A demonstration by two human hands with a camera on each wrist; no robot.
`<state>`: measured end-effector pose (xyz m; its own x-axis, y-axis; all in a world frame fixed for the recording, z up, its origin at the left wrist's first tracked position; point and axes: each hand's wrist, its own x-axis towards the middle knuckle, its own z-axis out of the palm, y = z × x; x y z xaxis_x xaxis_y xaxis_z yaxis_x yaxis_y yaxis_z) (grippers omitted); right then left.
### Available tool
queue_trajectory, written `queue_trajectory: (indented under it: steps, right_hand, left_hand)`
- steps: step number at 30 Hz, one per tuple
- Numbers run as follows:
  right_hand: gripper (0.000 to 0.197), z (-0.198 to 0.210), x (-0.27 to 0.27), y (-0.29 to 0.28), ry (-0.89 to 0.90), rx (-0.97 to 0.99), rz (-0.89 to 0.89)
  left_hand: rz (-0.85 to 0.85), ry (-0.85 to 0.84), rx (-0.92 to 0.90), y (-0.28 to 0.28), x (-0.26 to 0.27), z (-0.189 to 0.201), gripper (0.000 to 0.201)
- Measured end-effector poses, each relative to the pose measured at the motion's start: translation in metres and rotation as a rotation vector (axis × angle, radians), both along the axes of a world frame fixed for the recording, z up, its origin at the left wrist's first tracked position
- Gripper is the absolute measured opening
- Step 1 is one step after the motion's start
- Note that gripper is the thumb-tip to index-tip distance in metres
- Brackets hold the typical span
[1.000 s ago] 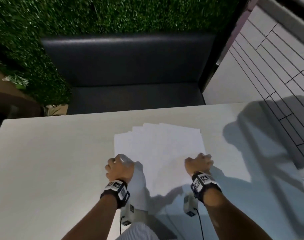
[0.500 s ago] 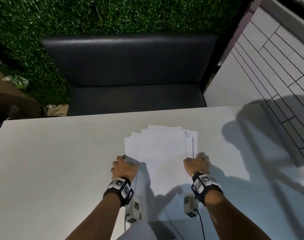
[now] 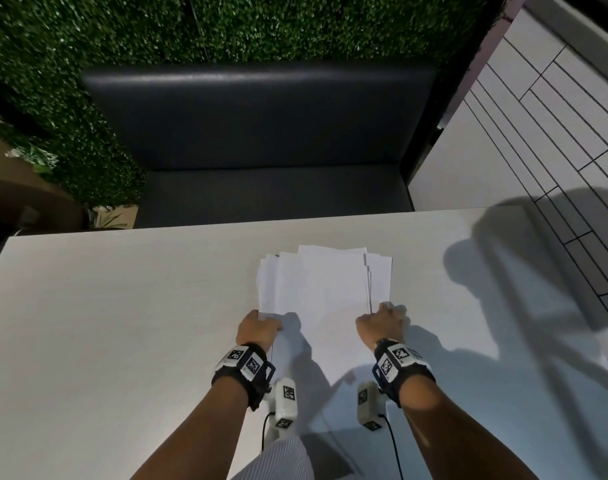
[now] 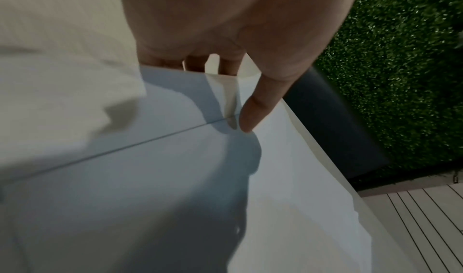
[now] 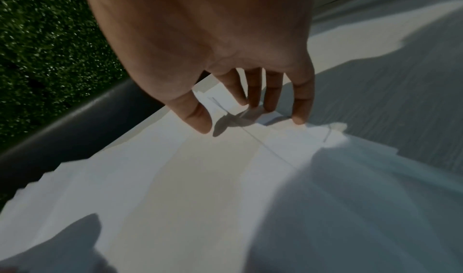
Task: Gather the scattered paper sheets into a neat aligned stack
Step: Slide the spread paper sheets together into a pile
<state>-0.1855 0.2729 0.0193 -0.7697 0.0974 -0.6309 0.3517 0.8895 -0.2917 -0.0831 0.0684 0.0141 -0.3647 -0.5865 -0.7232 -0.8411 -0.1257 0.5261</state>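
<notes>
Fanned white paper sheets (image 3: 325,292) lie on the pale tabletop (image 3: 122,306). The left hand (image 3: 257,329) touches their near-left edge, the right hand (image 3: 380,323) the near-right.

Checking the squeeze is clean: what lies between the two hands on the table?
Only the paper sheets, spanning from the left hand to the right hand; the head view shows it.

Left fingers (image 4: 228,65) — tips behind sheets (image 4: 175,168)

The paper sheets (image 3: 325,299) are white, the table (image 3: 122,323) pale beige, the bench (image 3: 261,126) dark grey, the hedge (image 3: 226,26) green
</notes>
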Motion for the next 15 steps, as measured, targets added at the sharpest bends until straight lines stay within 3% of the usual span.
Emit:
queue_trajectory:
  steps: [2,5,7,9,11,12,15]
  right_hand:
    - [0.064,0.000,0.003,-0.003,-0.013,-0.095,0.048]
    - [0.064,0.002,0.000,0.002,0.008,-0.230,-0.045]
    - [0.065,0.003,-0.004,0.011,0.039,-0.095,-0.055]
    - [0.067,0.004,-0.006,0.014,0.007,0.039,0.030]
    - [0.065,0.008,-0.004,0.009,-0.024,0.034,0.120]
    - [0.064,0.008,-0.003,0.006,-0.041,0.001,0.142]
    - [0.073,0.000,-0.007,0.007,-0.090,-0.179,0.051]
  left_hand:
    - [0.001,0.052,0.006,0.004,-0.001,0.001,0.063]
    - [0.033,0.076,0.017,0.004,-0.001,0.000,0.075]
    - [0.059,0.062,0.033,0.000,0.000,-0.004,0.066]
    - [0.081,0.082,0.080,-0.002,0.002,-0.009,0.040]
    - [0.110,0.126,0.122,0.000,0.002,-0.007,0.029]
    - [0.129,0.152,0.149,-0.001,0.003,-0.008,0.035]
    - [0.200,0.180,0.225,-0.001,0.002,-0.013,0.078]
